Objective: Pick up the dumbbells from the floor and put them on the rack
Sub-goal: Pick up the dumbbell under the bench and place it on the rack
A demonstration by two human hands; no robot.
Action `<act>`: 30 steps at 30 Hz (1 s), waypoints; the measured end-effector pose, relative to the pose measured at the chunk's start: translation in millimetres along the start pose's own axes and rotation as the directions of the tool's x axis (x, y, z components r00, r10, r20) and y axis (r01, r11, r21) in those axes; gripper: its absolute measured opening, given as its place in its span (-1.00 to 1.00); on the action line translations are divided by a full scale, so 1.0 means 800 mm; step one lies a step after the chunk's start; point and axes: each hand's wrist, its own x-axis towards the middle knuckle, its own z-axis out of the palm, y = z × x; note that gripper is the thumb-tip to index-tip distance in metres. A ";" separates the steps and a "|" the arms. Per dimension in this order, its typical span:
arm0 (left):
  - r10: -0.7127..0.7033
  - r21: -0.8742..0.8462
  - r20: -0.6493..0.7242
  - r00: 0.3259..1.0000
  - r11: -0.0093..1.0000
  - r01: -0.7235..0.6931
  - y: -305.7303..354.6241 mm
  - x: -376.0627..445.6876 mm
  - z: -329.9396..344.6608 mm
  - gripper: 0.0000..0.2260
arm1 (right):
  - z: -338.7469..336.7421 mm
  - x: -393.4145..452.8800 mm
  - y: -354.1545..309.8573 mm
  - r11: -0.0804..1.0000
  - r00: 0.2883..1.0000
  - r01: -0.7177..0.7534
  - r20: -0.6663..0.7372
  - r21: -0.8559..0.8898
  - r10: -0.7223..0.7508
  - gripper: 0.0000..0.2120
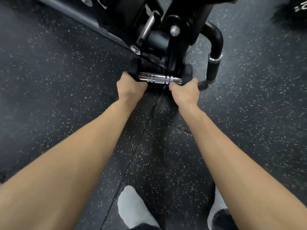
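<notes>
A speckled dark floor [66, 97] is filling the view, with a black machine frame [159, 30] standing at the top. Both bare arms are reaching forward and down. The dumbbell [160, 78] is lying crosswise at the frame's foot, chrome handle showing between black heads. The left hand [131, 87] is closing around the left head; the right hand [186, 89] is gripping the right head. Feet in grey socks [132, 208] are showing below.

Scene dimly and evenly lit from above. Glare is seen on the chrome handle [159, 78]. Motion blur is noted toward the edges, strongest on the floor [49, 97] at right; wide-angle bending is observed at the borders.
</notes>
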 end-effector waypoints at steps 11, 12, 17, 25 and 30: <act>-0.080 0.266 0.160 0.984 0.963 0.035 0.015 0.012 -0.033 -0.73 | -0.015 0.006 0.001 0.998 0.997 0.056 -0.053 0.005 -0.055 -0.72; -0.076 0.291 0.170 0.982 0.956 0.024 0.018 -0.002 -0.046 -0.72 | -0.024 -0.006 0.000 0.998 0.998 0.059 -0.034 -0.017 -0.059 -0.73; -0.074 0.294 0.175 0.982 0.956 0.019 0.050 -0.110 -0.122 -0.76 | -0.103 -0.107 -0.032 0.998 0.998 0.068 0.013 -0.010 -0.068 -0.68; 0.035 0.304 0.308 0.951 0.943 -0.133 0.191 -0.313 -0.233 -0.74 | -0.304 -0.294 -0.116 0.995 0.996 0.001 -0.085 0.102 0.008 -0.77; 0.204 0.317 0.381 0.902 0.888 -0.335 0.317 -0.442 -0.288 -0.86 | -0.450 -0.395 -0.183 0.983 0.978 -0.014 -0.204 0.182 0.051 -0.81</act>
